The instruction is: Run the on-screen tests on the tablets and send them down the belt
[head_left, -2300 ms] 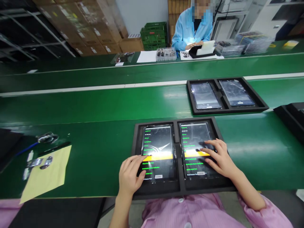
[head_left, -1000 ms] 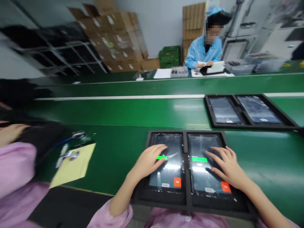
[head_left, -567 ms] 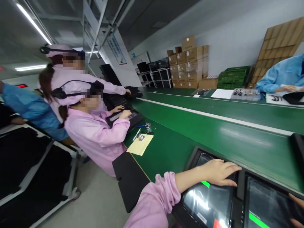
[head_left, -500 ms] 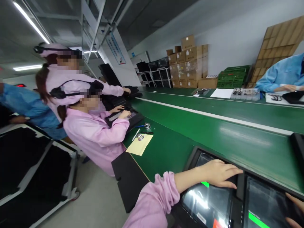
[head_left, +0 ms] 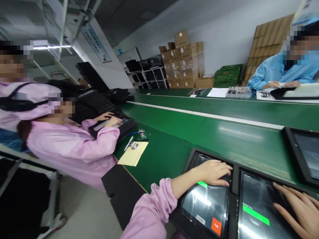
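Observation:
Two flat touch screens sit side by side in a black foam tray point(head_left: 234, 186) at the table's near edge. My left hand point(head_left: 215, 171) lies over the upper part of the left screen point(head_left: 196, 202), fingers stretched toward the tray's divider. That screen shows a green bar and an orange-red square. Over the right screen point(head_left: 256, 196), which also shows a green bar, my right hand point(head_left: 296, 205) rests with its fingers apart. Part of the right hand is cut off by the picture's edge. Neither hand grips anything.
Another black tray with a screen point(head_left: 306, 152) lies on the green belt point(head_left: 211, 131) at right. Left of me, a co-worker in pink point(head_left: 72, 142) handles a similar tray. A yellow paper point(head_left: 132, 154) lies between us. Across the belt sits a person in blue point(head_left: 271, 71).
The view has turned right, so the scene shifts left. More of my right hand and the tray at far right now show. My left hand stays on the left screen.

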Motion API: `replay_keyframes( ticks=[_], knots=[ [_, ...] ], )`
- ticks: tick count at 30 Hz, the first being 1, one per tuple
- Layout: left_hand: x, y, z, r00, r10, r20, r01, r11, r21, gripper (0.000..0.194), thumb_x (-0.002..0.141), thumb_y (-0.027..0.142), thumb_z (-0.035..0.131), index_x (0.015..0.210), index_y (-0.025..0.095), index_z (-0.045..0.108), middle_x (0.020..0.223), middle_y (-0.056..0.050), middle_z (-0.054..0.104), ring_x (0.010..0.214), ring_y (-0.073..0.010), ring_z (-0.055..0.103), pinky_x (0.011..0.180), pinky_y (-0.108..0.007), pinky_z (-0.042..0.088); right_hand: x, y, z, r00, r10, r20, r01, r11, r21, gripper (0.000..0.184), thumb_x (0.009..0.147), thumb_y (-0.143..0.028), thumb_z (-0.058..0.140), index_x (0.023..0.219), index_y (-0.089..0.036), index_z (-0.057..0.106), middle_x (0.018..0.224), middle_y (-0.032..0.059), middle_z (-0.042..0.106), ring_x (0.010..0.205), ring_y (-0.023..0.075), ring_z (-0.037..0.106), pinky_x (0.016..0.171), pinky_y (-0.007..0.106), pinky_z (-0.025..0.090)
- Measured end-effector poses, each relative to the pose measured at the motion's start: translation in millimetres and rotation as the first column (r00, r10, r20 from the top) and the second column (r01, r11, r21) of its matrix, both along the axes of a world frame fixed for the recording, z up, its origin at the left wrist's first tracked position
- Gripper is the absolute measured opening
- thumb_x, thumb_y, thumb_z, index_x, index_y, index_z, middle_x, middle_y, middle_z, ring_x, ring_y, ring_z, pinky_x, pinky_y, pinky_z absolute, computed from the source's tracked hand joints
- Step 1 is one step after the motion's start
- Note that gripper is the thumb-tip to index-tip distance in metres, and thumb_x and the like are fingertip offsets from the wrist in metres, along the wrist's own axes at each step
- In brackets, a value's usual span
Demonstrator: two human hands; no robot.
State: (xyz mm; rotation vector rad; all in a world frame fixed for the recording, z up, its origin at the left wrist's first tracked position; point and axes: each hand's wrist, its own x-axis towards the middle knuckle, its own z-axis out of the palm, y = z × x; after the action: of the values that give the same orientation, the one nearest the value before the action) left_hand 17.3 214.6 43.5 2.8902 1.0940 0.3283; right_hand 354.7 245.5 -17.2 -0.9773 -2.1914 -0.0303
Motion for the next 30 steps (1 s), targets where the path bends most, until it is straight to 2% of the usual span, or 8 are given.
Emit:
replay_keyframes(
  ticks=[3,6,9,12,15,24,28,30],
  knots=[
    [-1,1,-2.0,1.0,-0.023,-0.007,0.023,0.999,-0.049,0.041,0.099,0.053,0.045,0.106,0.016,0.062,0.122,-0.012,0.069,0.112,-0.0214,0.064,0.099,-0.033,0.047,1,0,10.9,0.99,0.138,0.041,-0.14,0.987,0.075,0.044,0.09,-0.052,0.046,0.134,-0.046,0.049,0.094,0.0101,0.073,0.082,0.0353,0.067,0.074,0.058,0.042],
    [-6,0,-0.2,1.0,-0.019,0.019,0.021,0.997,-0.081,0.043,0.1,0.054,0.043,0.107,0.017,0.063,0.103,-0.006,0.074,0.096,-0.0186,0.069,0.093,-0.032,0.047,3,-4,21.0,0.989,0.146,0.037,-0.147,0.988,0.042,0.026,0.095,-0.046,0.045,0.117,-0.038,0.057,0.092,0.0085,0.073,0.081,0.0314,0.066,0.076,0.053,0.041],
    [-16,-2,7.7,0.986,0.116,0.124,-0.11,0.993,-0.05,0.047,0.102,0.053,0.034,0.108,0.018,0.066,0.104,-0.007,0.074,0.099,-0.0195,0.067,0.093,-0.035,0.044,3,-10,28.9,0.999,0.024,0.026,-0.023,0.999,-0.023,0.025,0.099,-0.041,0.041,0.111,-0.03,0.059,0.098,0.0086,0.071,0.09,0.0301,0.065,0.079,0.049,0.041],
    [-29,0,14.2,0.929,0.295,0.224,-0.294,0.955,-0.041,0.054,0.103,0.049,0.025,0.101,0.021,0.071,0.108,-0.007,0.073,0.103,-0.0213,0.064,0.094,-0.039,0.042,1,-14,30.8,0.987,-0.163,-0.01,0.161,0.981,-0.104,0.036,0.1,-0.036,0.032,0.108,-0.024,0.064,0.104,0.0095,0.067,0.098,0.0298,0.061,0.081,0.046,0.042],
    [-38,5,13.6,0.891,0.369,0.265,-0.362,0.929,-0.078,0.06,0.103,0.048,0.021,0.096,0.023,0.076,0.108,-0.007,0.072,0.102,-0.0221,0.063,0.092,-0.039,0.043,0,-16,29.4,0.963,-0.271,0.002,0.267,0.949,-0.167,0.043,0.101,-0.034,0.029,0.104,-0.024,0.071,0.108,0.0099,0.063,0.101,0.0288,0.058,0.084,0.046,0.043],
    [-35,5,5.8,0.937,0.283,0.206,-0.269,0.959,-0.093,0.064,0.101,0.056,0.022,0.093,0.028,0.079,0.114,-0.006,0.071,0.106,-0.0242,0.061,0.096,-0.044,0.041,-6,-24,37.8,0.963,-0.259,0.077,0.271,0.93,-0.251,0.049,0.102,-0.034,0.03,0.098,-0.03,0.078,0.115,0.0097,0.056,0.11,0.0291,0.05,0.094,0.05,0.04],
    [-32,9,9.5,0.917,0.294,0.27,-0.279,0.956,-0.092,0.075,0.099,0.062,0.012,0.1,0.023,0.075,0.121,-0.01,0.068,0.112,-0.0261,0.06,0.098,-0.045,0.042,-8,-24,42.8,0.963,-0.251,0.096,0.268,0.924,-0.272,0.049,0.103,-0.035,0.031,0.092,-0.027,0.078,0.118,0.01,0.055,0.114,0.0301,0.048,0.096,0.052,0.037],
    [-27,16,12.7,0.907,0.294,0.302,-0.265,0.955,-0.136,0.079,0.098,0.064,0.006,0.1,0.02,0.072,0.125,-0.012,0.066,0.114,-0.0263,0.06,0.097,-0.043,0.045,-9,-25,44.3,0.96,-0.273,0.061,0.279,0.922,-0.27,0.049,0.103,-0.038,0.03,0.093,-0.025,0.076,0.115,0.0106,0.055,0.111,0.0297,0.049,0.094,0.051,0.038]
  ],
)
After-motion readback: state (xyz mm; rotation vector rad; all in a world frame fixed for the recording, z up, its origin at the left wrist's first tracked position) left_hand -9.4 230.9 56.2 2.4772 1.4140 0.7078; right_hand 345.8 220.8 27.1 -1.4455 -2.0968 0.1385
